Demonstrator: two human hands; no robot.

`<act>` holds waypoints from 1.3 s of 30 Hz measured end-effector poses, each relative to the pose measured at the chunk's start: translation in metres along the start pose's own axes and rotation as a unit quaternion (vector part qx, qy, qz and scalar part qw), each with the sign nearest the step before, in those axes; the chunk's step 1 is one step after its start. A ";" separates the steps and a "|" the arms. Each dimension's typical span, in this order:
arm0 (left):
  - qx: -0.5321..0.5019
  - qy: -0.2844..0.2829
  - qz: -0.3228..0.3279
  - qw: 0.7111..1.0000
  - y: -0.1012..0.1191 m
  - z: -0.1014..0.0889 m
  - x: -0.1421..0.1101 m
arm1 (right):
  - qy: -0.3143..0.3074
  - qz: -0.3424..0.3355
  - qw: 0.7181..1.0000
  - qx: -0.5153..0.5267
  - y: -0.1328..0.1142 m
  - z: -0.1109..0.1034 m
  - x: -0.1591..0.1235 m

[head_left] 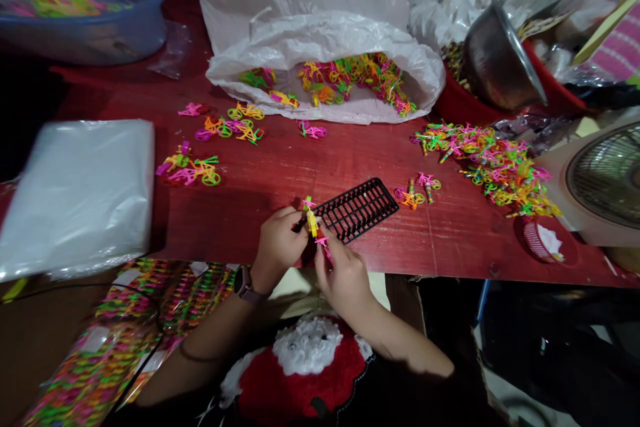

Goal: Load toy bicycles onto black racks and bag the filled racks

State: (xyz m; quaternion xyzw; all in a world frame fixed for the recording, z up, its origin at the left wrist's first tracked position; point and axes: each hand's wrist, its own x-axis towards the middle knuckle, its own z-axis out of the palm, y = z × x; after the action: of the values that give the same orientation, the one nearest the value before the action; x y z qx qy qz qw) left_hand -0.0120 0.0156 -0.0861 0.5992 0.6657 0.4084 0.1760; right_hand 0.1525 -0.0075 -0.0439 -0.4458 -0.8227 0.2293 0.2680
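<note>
Between my two hands, just in front of the table edge, is a small plastic toy bicycle (313,224) in yellow, pink and green. My left hand (281,240) pinches it from the left, fingers closed. From the right, my right hand (345,273) has thumb and fingers closed on its pink lower end. Right behind the hands lies a black slotted plastic rack (357,210), tilted up to the right. A few toy bicycles (413,197) lie off the rack's right end. Finer details of the held toy are covered by my fingers.
A white plastic sack (320,33) spills open with toy bicycles. A pile of toy parts (495,167) lies right, near a fan (607,173) and a small basket (539,240). Left are clear plastic bags (80,187) and a blue basin (110,33). Packed strips (130,307) lie below.
</note>
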 end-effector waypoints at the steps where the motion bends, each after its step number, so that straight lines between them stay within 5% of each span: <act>1: 0.005 0.002 -0.001 1.000 0.000 0.000 0.000 | -0.001 0.005 1.000 0.009 0.000 0.000 0.000; 8: 0.016 0.002 0.017 1.000 0.000 -0.001 0.001 | -0.004 0.026 0.984 0.175 0.021 -0.006 -0.007; 14: 0.013 0.007 0.029 0.999 -0.001 -0.001 0.000 | 0.046 -0.029 0.994 0.100 0.047 -0.002 -0.010; 32: 0.003 0.005 0.035 0.999 -0.002 -0.002 -0.002 | 0.043 -0.090 0.990 0.103 0.049 -0.003 -0.006; 39: -0.007 0.012 0.045 0.999 -0.003 -0.002 -0.001 | 0.037 -0.018 0.994 0.097 0.034 -0.005 -0.003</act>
State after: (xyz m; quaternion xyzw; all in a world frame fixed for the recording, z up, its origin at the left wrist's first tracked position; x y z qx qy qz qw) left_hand -0.0148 0.0138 -0.0872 0.6225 0.6374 0.4275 0.1533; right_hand 0.1782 0.0077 -0.0621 -0.4113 -0.7940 0.2866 0.3438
